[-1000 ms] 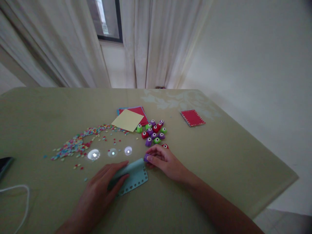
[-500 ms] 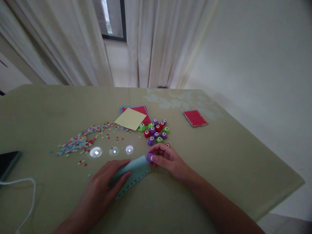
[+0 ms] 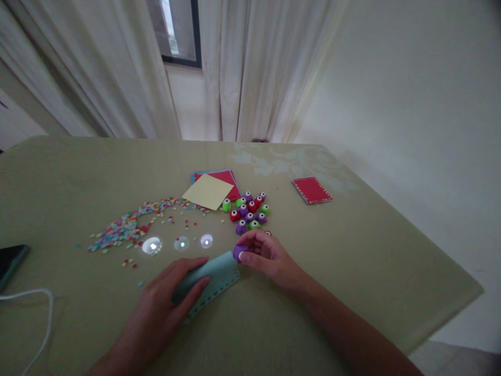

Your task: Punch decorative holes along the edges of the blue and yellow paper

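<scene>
My left hand (image 3: 162,297) is closed on a light blue sheet of paper (image 3: 219,269), bent into a curve, with a row of small holes along its lower edge. Between the thumb and fingers of my right hand (image 3: 276,261) is a small purple paper punch (image 3: 239,253). The punch sits at the upper right corner of the blue paper; whether the paper's edge is inside its slot I cannot tell. Just beyond my right hand lies a cluster of similar punches (image 3: 250,211) in purple, green and red, each with a white round top.
Colourful confetti (image 3: 125,227) spreads over the table (image 3: 352,271) at left. Three round shiny discs (image 3: 181,243) lie nearer. Behind are a yellow sheet (image 3: 207,191), a red sheet (image 3: 226,180) and a hole-edged red card (image 3: 312,190). A dark device (image 3: 11,261) and white cable (image 3: 50,313) sit left.
The view has shifted slightly. Both hands keep nearly the same pose, with the purple paper punch still at the blue paper's corner.
</scene>
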The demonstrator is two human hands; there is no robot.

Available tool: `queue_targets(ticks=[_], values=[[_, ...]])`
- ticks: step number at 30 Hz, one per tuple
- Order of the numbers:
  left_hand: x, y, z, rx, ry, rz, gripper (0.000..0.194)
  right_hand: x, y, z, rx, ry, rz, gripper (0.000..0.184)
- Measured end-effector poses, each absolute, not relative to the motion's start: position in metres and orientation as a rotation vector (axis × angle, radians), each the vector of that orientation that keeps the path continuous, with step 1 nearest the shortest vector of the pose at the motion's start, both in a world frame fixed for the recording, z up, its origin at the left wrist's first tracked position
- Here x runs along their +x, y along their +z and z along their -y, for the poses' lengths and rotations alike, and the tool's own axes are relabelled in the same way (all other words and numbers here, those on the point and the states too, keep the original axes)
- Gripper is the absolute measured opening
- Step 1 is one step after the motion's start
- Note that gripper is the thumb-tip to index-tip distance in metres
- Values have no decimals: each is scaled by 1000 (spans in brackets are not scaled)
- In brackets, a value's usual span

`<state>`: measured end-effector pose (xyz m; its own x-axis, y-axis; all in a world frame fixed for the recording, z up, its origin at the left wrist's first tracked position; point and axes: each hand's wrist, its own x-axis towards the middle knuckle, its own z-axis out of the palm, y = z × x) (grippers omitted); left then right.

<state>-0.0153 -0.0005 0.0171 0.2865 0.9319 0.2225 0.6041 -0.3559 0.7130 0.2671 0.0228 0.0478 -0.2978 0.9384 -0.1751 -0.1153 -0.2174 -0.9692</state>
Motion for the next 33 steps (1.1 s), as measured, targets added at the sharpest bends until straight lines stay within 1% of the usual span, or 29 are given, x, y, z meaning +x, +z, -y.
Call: queue_targets(ticks=[11, 14, 19, 23, 26, 29, 33], values=[[-15, 14, 0, 2058, 869, -1361, 41, 268, 46, -23, -1003, 1736, 1124, 46], [-14, 18, 0, 2055, 894, -1371, 39, 267, 46, -23, -1024, 1716, 1167, 46], [-13, 21, 2, 2088, 924, -1418, 39, 268, 44, -22, -1057, 1667, 1259, 50], [-13, 16, 1, 2222, 949, -1379, 40, 266, 43, -21, -1107, 1625, 1308, 46], [-13, 11, -1, 2329, 944, -1327, 40, 264, 45, -20, -1141, 1609, 1344, 47], [-14, 5, -1, 2421, 863, -1312, 42, 261, 47, -18, -1232, 1527, 1401, 47], [-15, -1, 1, 2591, 776, -1334, 39, 258, 47, -19, -1383, 1265, 1639, 34]])
